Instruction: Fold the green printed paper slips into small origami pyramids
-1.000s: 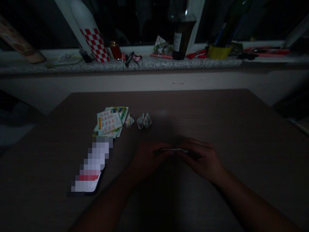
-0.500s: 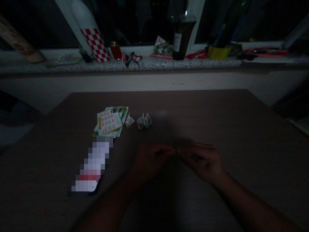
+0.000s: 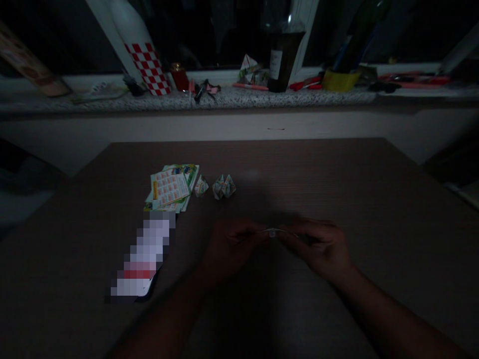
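Between my two hands is a small piece of folded paper [image 3: 272, 232], seen mostly edge-on, with a pale rim and a small light patch in its middle. My left hand [image 3: 234, 245] pinches its left side between thumb and fingers. The right side is pinched by my right hand [image 3: 318, 245]. Both hands are held over the table, and dim light hides most of the paper's folds. Beyond my left hand stand two folded paper figures, a smaller one [image 3: 201, 186] and a wider, pointed one [image 3: 224, 187]. Beside them lies a stack of printed paper slips [image 3: 170, 189].
A phone [image 3: 144, 257] with a blurred-out screen lies left of my left arm on the brown table [image 3: 318, 174]. Along the stone windowsill [image 3: 239, 99] stand a red-and-white checkered bottle [image 3: 147, 62], a dark bottle [image 3: 282, 60] and a yellow holder [image 3: 340, 80].
The paper has turned between my fingers, so more of its edge and a light patch now show. My hands have shifted only slightly. The things on the table stay where they were.
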Tool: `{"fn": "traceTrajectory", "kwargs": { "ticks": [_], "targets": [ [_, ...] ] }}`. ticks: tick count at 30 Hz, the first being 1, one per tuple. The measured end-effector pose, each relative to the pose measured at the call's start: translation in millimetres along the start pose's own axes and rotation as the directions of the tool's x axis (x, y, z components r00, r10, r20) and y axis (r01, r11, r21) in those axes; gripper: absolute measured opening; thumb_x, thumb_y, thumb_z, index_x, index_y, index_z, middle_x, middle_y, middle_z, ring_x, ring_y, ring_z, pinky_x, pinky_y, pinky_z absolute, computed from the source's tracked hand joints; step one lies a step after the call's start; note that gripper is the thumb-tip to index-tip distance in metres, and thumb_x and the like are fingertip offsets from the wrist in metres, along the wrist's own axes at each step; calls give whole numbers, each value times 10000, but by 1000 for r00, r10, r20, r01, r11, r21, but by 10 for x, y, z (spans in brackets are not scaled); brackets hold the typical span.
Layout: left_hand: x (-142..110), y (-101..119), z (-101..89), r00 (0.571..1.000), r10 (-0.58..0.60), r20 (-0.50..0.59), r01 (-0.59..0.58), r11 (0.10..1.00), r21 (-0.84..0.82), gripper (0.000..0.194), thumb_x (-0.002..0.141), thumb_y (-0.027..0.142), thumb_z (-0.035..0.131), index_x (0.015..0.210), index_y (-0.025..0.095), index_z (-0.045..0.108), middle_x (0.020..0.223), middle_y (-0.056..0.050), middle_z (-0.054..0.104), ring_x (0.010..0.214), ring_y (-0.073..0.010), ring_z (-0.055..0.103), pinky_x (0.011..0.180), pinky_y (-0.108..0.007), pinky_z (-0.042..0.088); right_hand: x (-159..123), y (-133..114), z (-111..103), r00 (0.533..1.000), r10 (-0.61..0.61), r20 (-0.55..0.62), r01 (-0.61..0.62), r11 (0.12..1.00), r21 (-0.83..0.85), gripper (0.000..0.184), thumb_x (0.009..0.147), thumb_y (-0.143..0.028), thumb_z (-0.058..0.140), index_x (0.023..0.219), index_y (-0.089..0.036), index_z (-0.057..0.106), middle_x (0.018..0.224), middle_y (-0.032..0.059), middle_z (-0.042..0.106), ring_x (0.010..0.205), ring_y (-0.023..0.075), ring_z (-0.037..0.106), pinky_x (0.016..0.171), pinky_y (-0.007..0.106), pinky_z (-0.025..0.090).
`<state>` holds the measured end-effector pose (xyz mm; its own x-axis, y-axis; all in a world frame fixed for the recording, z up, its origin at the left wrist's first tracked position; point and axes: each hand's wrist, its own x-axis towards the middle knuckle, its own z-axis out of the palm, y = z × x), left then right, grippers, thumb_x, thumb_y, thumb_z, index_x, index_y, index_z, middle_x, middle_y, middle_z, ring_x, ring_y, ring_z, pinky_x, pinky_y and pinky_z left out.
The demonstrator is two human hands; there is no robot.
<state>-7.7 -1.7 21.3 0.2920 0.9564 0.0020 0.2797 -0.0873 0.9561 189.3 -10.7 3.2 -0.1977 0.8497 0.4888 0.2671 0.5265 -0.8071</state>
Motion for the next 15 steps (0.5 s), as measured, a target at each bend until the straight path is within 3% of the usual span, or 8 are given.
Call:
{"fn": "traceTrajectory", "kwargs": {
  "ticks": [4, 11, 15],
  "targets": [
    [13, -4, 3, 1000, 10, 5, -10, 1000, 14, 151, 800, 306, 667, 873, 187, 725, 821, -12, 742, 762, -151, 667, 685, -224, 490, 10, 5, 12, 999, 12, -36, -12, 1000, -17, 76, 778, -174, 701, 826, -212, 747, 752, 34, 761, 619, 173, 705, 544, 261, 563],
    [0, -52, -1, 990, 136, 42, -140, 981, 135, 145, 846, 267, 609, 855, 191, 733, 801, -12, 742, 740, -145, 665, 679, -223, 475, 4, 30, 47, 1000, 28, 6, -28, 999, -28, 108, 777, -194, 709, 874, -222, 749, 778, 26, 769, 641, 170, 716, 571, 251, 577],
    [-20, -30, 23, 993, 104, 48, -108, 991, 84, 165, 851, 287, 603, 830, 187, 733, 769, -17, 739, 723, -151, 667, 667, -228, 478, 8, -10, 30, 1000, -10, 14, 11, 1000, -11, 114, 800, -175, 682, 869, -232, 753, 762, 27, 765, 631, 166, 710, 547, 247, 560]
  ]
}}
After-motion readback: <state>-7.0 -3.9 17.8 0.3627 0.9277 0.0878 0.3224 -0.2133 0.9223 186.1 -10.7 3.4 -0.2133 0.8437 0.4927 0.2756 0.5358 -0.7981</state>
